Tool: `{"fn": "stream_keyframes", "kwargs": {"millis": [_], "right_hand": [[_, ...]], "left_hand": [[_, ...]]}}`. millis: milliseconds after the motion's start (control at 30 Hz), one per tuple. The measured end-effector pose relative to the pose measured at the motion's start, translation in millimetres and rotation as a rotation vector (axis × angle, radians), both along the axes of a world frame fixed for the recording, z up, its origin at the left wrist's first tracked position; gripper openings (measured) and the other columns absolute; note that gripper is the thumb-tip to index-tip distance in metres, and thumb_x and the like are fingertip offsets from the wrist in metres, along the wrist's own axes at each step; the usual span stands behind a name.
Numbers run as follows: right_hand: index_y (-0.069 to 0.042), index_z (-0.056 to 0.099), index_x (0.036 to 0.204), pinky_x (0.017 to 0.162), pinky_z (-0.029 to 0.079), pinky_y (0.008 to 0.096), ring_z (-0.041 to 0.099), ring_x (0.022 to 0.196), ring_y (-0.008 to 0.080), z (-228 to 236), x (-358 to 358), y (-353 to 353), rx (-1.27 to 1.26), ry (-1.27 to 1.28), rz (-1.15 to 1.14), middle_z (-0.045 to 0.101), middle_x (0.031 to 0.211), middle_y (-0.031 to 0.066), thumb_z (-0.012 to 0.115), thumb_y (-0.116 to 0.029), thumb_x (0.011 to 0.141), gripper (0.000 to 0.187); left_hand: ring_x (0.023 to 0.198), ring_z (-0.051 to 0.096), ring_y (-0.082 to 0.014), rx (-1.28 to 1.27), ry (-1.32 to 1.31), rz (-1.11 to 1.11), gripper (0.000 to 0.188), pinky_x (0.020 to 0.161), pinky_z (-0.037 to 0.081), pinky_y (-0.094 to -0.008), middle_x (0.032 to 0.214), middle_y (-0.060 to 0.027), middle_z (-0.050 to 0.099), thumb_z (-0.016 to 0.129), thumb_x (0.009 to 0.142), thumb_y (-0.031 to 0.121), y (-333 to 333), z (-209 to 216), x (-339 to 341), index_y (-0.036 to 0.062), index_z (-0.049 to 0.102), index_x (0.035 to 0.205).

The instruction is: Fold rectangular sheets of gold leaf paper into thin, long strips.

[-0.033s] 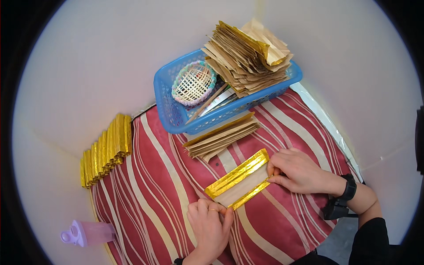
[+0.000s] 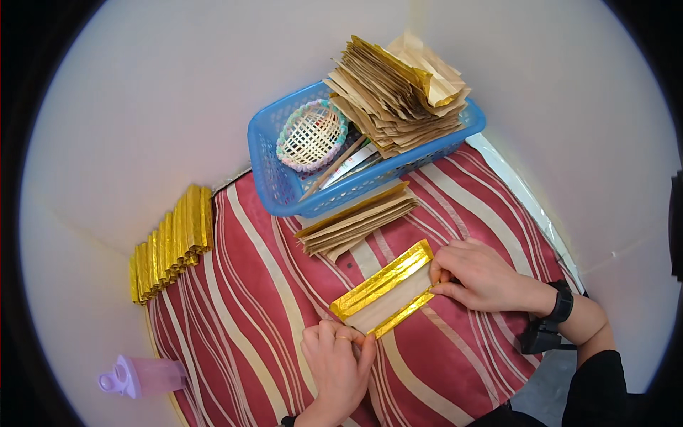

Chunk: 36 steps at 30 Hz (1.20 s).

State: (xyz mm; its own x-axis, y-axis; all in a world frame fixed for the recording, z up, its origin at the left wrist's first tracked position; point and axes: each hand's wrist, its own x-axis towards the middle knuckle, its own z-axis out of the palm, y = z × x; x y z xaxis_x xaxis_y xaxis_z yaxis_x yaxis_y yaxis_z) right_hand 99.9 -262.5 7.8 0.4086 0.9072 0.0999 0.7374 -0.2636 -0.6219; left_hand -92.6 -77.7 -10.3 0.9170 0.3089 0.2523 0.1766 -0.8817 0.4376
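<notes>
A sheet of gold foil paper (image 2: pixel 386 297) lies slantwise on the striped cloth, its two long edges folded inward over a pale beige middle strip. My left hand (image 2: pixel 334 359) pinches its near left corner between thumb and fingers. At the opposite short end, the bent fingers and thumb of my right hand (image 2: pixel 478 276) grip the paper's edge. Just beyond the sheet sits a small stack of folded brown-and-gold papers (image 2: pixel 359 220). Parts of both hands' fingertips are hidden behind the paper and the knuckles.
A blue plastic basket (image 2: pixel 260 174) at the back holds a small woven basket (image 2: pixel 311 135), a stick and a thick pile of papers (image 2: pixel 398 96). Gold folded strips (image 2: pixel 174 238) are stacked at the left edge. A purple lidded bottle (image 2: pixel 146 376) lies near left on the red striped cloth (image 2: pixel 249 299).
</notes>
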Motion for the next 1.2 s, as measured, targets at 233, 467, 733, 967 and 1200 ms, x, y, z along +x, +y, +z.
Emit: {"fn": "stream_keyframes", "kwargs": {"millis": [233,467,733,967,1200], "right_hand": [[-0.008,0.053,0.090,0.076,0.042,0.0394,0.055,0.088,0.0279,-9,-2,-5,0.093,-0.043,-0.029,0.055,0.094,0.0077,0.068,-0.014,0.082,0.018],[-0.007,0.061,0.091,0.080,0.045,0.0360,0.055,0.092,0.0247,-17,-10,-8,0.225,-0.387,0.018,0.057,0.092,0.0059,0.066,-0.013,0.080,0.013],[-0.007,0.064,0.102,0.087,0.046,0.0335,0.059,0.098,0.0218,-13,-19,-21,0.158,-0.603,0.099,0.060,0.092,0.0054,0.058,-0.014,0.081,0.023],[-0.007,0.062,0.120,0.094,0.044,0.0335,0.057,0.104,0.0240,-8,-43,-20,0.071,-0.740,0.099,0.058,0.100,0.0089,0.055,-0.017,0.084,0.038],[-0.004,0.062,0.119,0.098,0.041,0.0343,0.056,0.108,0.0225,-3,-46,-22,-0.006,-0.738,0.080,0.059,0.102,0.0093,0.055,-0.016,0.083,0.039]], "left_hand": [[0.091,0.043,-0.0292,-0.084,-0.048,0.040,0.024,0.079,0.035,-0.0403,0.092,-0.0096,0.048,0.078,0.073,0.012,1,-2,-2,0.0074,0.055,0.079],[0.094,0.041,-0.0280,-0.157,-0.099,0.078,0.021,0.084,0.033,-0.0372,0.092,-0.0098,0.048,0.074,0.072,0.004,-3,3,-2,0.0060,0.056,0.081],[0.091,0.049,-0.0187,0.282,-0.207,-0.254,0.044,0.081,0.029,-0.0368,0.095,0.0085,0.057,0.064,0.071,0.008,1,-5,-1,0.0245,0.069,0.111],[0.099,0.048,-0.0179,0.610,-0.025,-0.307,0.055,0.081,0.029,-0.0373,0.097,0.0031,0.051,0.061,0.074,0.011,-14,6,7,0.0232,0.064,0.127],[0.105,0.046,-0.0176,0.752,0.076,-0.313,0.049,0.083,0.029,-0.0380,0.101,0.0006,0.051,0.057,0.078,0.018,-16,11,4,0.0211,0.063,0.127]]}}
